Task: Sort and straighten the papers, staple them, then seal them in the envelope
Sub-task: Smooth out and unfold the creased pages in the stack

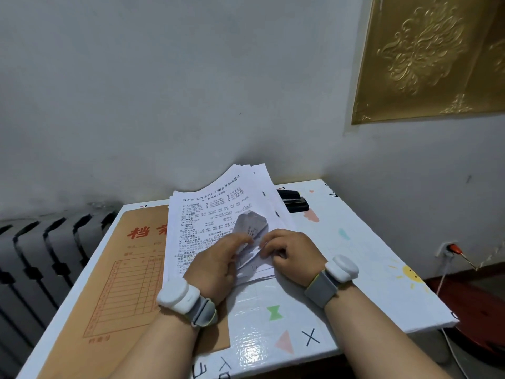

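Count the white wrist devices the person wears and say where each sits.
2. One white wrist device is on the left wrist, above the brown envelope; the other is on the right wrist, above the table. No more show.

One wide head-worn view looks forward and down, close over papers [207, 214] on a table [369, 269] by a wall [164, 91].

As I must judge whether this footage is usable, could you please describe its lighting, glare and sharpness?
Head view: dim, even light with soft shadows; glare on the glossy table near its front edge; on the papers the heading reads but the small print blurs; the left hand and right hand look slightly soft; the wide lens bends the table's edges.
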### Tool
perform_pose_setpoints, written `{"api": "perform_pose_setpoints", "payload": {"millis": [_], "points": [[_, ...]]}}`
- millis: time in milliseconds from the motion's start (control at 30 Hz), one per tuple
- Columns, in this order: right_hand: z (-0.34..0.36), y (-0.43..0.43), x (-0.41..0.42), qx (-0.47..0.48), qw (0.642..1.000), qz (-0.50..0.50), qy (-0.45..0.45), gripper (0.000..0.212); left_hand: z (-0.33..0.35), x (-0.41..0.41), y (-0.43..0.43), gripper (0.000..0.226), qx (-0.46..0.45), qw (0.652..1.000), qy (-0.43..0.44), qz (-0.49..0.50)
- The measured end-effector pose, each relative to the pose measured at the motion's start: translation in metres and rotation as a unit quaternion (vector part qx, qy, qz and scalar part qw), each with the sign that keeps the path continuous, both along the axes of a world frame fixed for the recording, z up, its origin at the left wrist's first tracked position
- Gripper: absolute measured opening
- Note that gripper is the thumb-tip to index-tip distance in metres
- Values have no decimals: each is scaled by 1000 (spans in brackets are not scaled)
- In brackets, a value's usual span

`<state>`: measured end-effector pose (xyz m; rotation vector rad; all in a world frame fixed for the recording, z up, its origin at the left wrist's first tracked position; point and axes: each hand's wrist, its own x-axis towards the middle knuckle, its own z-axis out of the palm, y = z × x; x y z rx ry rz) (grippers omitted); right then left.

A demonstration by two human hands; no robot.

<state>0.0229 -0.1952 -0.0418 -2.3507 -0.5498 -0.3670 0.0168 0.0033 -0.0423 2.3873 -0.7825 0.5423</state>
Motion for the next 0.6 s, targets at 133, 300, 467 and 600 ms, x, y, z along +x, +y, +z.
{"api": "perform_pose_setpoints", "payload": {"millis": [133, 300, 467, 600], "points": [[1, -1, 1, 18, 1000, -7, -4, 33, 0, 2, -3, 48, 57, 998, 23, -18], [2, -2, 0, 37, 999, -9, -22, 32, -1, 5, -2, 52, 20, 997, 62, 35], [2, -3, 0, 80, 996, -16, -24, 35, -1, 5, -2, 52, 17, 997, 59, 49], [7, -12, -3, 55, 997, -1, 61, 41, 5, 3, 0, 55, -33, 994, 82, 72]]}}
